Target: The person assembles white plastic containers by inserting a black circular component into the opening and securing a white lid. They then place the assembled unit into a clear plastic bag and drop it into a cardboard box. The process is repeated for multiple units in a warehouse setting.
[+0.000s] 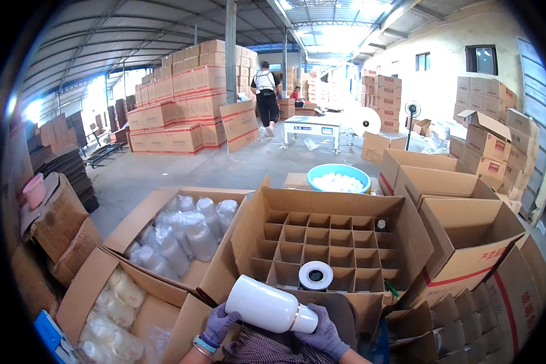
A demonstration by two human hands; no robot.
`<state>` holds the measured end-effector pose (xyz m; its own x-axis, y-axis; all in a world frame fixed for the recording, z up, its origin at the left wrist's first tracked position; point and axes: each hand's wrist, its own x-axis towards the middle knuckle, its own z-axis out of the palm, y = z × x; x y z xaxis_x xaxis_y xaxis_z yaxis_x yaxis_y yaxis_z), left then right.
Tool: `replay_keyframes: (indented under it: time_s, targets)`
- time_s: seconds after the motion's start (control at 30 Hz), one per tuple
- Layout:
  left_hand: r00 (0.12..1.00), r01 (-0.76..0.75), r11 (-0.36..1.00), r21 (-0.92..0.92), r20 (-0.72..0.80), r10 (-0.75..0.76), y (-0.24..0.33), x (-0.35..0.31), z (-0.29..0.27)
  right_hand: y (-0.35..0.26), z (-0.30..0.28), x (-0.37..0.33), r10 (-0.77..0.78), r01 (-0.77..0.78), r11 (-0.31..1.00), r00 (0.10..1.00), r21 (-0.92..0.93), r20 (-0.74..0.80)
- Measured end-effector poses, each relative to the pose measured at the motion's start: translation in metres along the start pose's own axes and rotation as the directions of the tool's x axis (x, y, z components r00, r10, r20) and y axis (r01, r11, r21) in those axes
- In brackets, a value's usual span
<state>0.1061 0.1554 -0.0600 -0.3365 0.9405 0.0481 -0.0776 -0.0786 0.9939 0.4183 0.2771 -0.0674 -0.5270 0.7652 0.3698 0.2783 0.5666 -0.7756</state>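
A glossy white bottle (262,304) with a gold ring near its narrow end lies tilted across my lap. My left hand (217,326), in a grey-purple glove, is closed at the wide base end. Gloved as well, my right hand (325,335) grips the narrow end. Just beyond the bottle stands an open carton with cardboard dividers (340,238). A round white ring-shaped thing with a dark centre (315,276) sits at its near side. In a far right cell shows a dark-topped bottle neck (381,225).
At the left, open cartons hold plastic-wrapped white pieces (194,233) and bagged pieces (112,318). A blue basin (338,170) of small white pieces stands beyond the divided carton. Open cartons (467,230) line the right. A person (266,91) walks near stacked cartons.
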Motion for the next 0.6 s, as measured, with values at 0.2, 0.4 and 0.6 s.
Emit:
replay_keyframes:
  time_s: [0.2, 0.4, 0.6]
  targets:
    - [1.000, -0.013, 1.000, -0.018, 0.024, 0.013, 0.010, 0.000, 0.005, 0.000, -0.001, 0.000, -0.003, 0.003, 1.000, 1.000, 0.007, 0.006]
    - [1.000, -0.017, 1.000, -0.004, 0.024, 0.017, 0.009, -0.001, 0.003, -0.002, -0.002, 0.002, -0.021, 0.022, 1.000, 1.000, -0.011, 0.012]
    - [1.000, 0.017, 0.999, -0.038, -0.003, -0.018, -0.005, 0.003, -0.003, -0.001, -0.005, 0.003, -0.231, 0.237, 0.971, 0.963, 0.024, -0.138]
